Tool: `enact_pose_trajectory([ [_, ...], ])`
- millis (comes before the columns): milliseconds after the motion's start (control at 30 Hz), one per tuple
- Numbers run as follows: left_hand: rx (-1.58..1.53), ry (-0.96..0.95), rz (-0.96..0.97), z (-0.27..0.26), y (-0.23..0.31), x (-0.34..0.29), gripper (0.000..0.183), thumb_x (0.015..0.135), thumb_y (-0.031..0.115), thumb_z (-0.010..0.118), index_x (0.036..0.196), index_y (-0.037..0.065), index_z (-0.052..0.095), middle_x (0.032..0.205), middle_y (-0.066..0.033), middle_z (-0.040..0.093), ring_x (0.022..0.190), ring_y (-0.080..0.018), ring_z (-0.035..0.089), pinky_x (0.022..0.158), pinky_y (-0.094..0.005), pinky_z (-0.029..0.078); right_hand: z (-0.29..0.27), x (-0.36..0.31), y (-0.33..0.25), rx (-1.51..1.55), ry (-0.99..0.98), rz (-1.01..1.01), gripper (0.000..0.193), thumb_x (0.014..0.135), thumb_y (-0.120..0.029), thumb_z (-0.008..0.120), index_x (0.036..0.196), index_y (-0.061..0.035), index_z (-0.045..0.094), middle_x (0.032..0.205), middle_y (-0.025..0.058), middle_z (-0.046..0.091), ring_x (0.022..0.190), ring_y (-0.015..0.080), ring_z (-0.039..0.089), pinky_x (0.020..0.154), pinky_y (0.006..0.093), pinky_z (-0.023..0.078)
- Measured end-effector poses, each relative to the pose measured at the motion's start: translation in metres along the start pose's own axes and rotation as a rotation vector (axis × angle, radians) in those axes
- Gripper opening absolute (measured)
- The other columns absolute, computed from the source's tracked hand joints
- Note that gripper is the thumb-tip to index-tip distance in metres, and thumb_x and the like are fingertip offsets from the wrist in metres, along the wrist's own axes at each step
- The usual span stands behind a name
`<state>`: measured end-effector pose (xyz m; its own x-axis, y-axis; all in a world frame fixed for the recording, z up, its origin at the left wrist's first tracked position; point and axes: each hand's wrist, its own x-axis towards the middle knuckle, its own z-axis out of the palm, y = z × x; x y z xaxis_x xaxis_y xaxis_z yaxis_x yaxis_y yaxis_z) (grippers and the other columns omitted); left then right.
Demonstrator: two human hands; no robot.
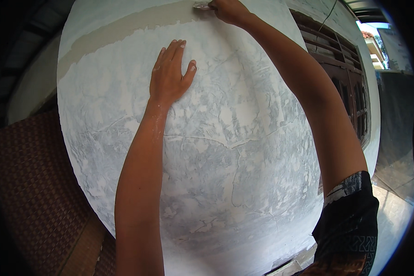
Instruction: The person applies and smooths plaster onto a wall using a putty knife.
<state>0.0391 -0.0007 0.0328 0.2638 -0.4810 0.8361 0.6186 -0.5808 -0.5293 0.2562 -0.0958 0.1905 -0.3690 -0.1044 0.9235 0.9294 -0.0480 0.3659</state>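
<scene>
Through the head view, the only one I have, I look onto a broad wall (207,184), bulged by the lens, white mottled with bluish grey and crossed by thin cracks (232,146). Near the upper rim, the right hand (230,10) is raised at the end of a long, reaching arm (299,69); its grip is curled round a flat-bladed scraper (201,6), and the fist covers so much of the handle that I cannot make out its full shape. The scraper sits at the right-hand end of a beige-grey band (138,19) with a ragged lower edge; I take the hold to be a firm one, meant to bring the blade evenly onto the surface. The left hand (169,73) is below the band, its back toward me, fingers extended and thumb spread, its grip empty, with pale residue on the fingertips (182,44). I judge it is set there to steady the person while the other arm reaches high, though I can't tell how firmly it presses. A dark sleeve (349,221) covers the right upper arm. To the right stands a brown barred window (352,76); to the left, a woven brown panel (32,175), well apart from both hands.
</scene>
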Motion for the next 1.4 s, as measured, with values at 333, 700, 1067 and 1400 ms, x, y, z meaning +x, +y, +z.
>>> enact_pose_trajectory([
  [333,0.026,0.001,-0.008,-0.005,-0.007,-0.003,0.052,0.093,0.03,0.054,0.137,0.003,0.05,0.142,-0.0147,0.052,0.136,-0.0284,0.044,0.118,-0.0424,0.03,-0.034,-0.048,-0.029,0.229,-0.006,0.064,0.016,0.082,-0.003,0.06,0.089,0.0011,0.074,0.091,0.0223,0.07,0.087,0.0357,0.067,0.077,0.044,0.053],
  [700,0.014,-0.022,-0.031,-0.007,-0.006,-0.005,0.049,0.096,0.028,0.051,0.14,0.006,0.048,0.144,-0.0141,0.049,0.137,-0.0289,0.042,0.118,-0.0429,0.028,0.008,-0.082,-0.033,0.005,0.063,-0.21,0.015,0.079,-0.004,0.061,0.09,-0.0033,0.072,0.088,0.0183,0.069,0.088,0.0347,0.067,0.078,0.0447,0.054],
  [1067,-0.024,-0.019,-0.02,-0.002,0.001,-0.002,0.049,0.096,0.028,0.051,0.14,0.005,0.048,0.144,-0.0141,0.049,0.137,-0.0289,0.042,0.118,-0.0426,0.028,0.004,-0.059,-0.014,-0.125,-0.005,-0.155,0.02,0.08,-0.002,0.061,0.096,0.0005,0.072,0.082,0.0204,0.067,0.08,0.0371,0.065,0.076,0.0451,0.052],
  [1400,0.021,-0.008,-0.012,-0.002,0.0,-0.001,0.049,0.094,0.027,0.053,0.137,0.004,0.05,0.143,-0.0142,0.051,0.137,-0.0287,0.043,0.118,-0.0428,0.029,-0.017,-0.034,-0.003,0.011,0.086,0.009,0.018,0.083,0.0,0.054,0.085,0.0016,0.072,0.089,0.0216,0.069,0.086,0.0368,0.065,0.08,0.0457,0.051],
])
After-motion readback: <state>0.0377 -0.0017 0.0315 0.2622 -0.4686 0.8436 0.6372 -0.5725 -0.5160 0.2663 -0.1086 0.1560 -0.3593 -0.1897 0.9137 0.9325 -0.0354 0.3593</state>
